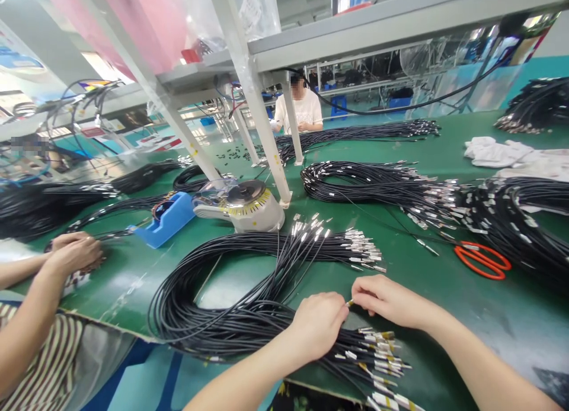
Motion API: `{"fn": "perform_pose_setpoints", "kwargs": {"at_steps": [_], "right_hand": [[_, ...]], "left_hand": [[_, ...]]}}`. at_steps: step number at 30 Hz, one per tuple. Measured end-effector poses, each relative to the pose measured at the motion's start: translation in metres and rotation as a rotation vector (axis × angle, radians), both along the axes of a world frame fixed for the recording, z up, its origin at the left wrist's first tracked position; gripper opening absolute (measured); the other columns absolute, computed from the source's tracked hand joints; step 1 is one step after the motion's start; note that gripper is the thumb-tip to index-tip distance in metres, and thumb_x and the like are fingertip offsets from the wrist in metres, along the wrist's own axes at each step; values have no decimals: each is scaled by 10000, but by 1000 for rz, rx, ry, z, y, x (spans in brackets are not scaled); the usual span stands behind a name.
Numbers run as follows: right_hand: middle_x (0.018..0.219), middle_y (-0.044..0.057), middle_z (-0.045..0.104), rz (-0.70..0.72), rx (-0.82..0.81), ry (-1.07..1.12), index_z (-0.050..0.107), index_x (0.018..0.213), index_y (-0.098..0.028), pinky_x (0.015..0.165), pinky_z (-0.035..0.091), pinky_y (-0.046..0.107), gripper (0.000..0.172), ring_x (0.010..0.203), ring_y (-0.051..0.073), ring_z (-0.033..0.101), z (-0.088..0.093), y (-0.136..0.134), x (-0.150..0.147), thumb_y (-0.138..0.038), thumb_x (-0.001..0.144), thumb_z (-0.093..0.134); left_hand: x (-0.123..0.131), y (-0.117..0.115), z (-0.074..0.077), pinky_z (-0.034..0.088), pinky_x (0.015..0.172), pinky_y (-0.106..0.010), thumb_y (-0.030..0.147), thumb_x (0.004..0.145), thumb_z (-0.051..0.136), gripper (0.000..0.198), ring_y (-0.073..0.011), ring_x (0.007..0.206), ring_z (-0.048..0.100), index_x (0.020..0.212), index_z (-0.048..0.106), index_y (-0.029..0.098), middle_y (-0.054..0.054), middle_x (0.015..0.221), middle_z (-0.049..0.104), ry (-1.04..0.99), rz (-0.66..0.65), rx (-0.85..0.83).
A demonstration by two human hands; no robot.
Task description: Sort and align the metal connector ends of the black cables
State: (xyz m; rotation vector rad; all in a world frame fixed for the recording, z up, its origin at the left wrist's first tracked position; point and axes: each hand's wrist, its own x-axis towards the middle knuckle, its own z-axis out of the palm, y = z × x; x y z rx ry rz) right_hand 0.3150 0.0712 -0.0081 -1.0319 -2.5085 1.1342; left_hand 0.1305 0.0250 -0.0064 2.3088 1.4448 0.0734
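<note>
My left hand point(320, 323) rests on a looped bundle of thin black cables point(208, 328), its fingers curled around one cable near the end. A small yellowish piece on that cable end point(349, 304) shows between my two hands. From the right, my right hand point(391, 299) pinches the same end between thumb and fingertips. Below my hands lie the bundle's other ends point(377, 355), with silvery tips, white labels and some yellow bits. The bundle's opposite ends, with white-tagged tips point(362, 248), lie farther back. My fingers partly hide the held end.
Behind the bundle stand a round tape dispenser point(255, 206) and a blue tape holder point(166, 221). Orange-handled scissors point(482, 261) lie at right, near more cable bundles point(355, 183). White gloves point(493, 152) lie beyond. A co-worker's hands point(75, 254) work at left; another person point(299, 109) sits opposite.
</note>
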Motion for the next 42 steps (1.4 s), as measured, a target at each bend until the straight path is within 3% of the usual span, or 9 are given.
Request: {"fn": "perform_pose_setpoints", "kwargs": {"at_steps": [7,21,31,35,38,40,42], "right_hand": [[681,17,563,107,217,-105,516,687,-185,600,390,239,301,642,149,523,2,-3,-1,-206,928,336],[724,31,548,102,163,-56,498,729,-194,629,419,271,287,668,165,512,-10,-2,-3,-199,934,296],[666,5,544,98,98,-37,533,692,-179,611,393,238,318,638,140,505,-3,4,-1,-222,923,319],[645,-15,581,136,2,-116,591,684,-177,576,374,213,172,598,125,502,1,0,3,-226,818,494],[673,-6,604,171,15,-187,628,701,-185,585,371,215,103,626,135,509,4,-7,3,-170,736,532],[676,-4,602,168,31,-210,634,720,-194,588,371,216,114,644,143,509,5,-10,2,-163,723,525],[689,-3,605,159,33,-217,631,732,-201,586,371,214,113,661,147,513,6,-12,2,-168,723,523]], "left_hand": [[2,4,-7,423,641,-287,283,908,302,317,-209,749,612,752,566,201,-32,795,657,27,-12,14],[7,13,-10,413,672,-281,273,909,303,339,-197,749,603,762,597,190,-40,785,663,-42,-31,-13],[3,15,-6,381,640,-243,250,887,354,294,-159,690,569,701,576,200,1,704,630,-151,1,-71],[-4,16,3,380,644,-240,246,871,379,290,-157,709,549,662,572,194,-1,691,618,-218,67,-44],[-20,21,15,399,693,-249,252,861,399,307,-160,745,552,619,578,187,-7,675,623,-404,155,28],[-38,28,25,414,664,-243,261,845,431,296,-137,668,548,604,584,178,-7,665,624,-603,267,91],[-61,39,38,388,507,-210,286,817,476,240,-87,488,471,647,594,166,4,630,601,-845,457,168]]}}
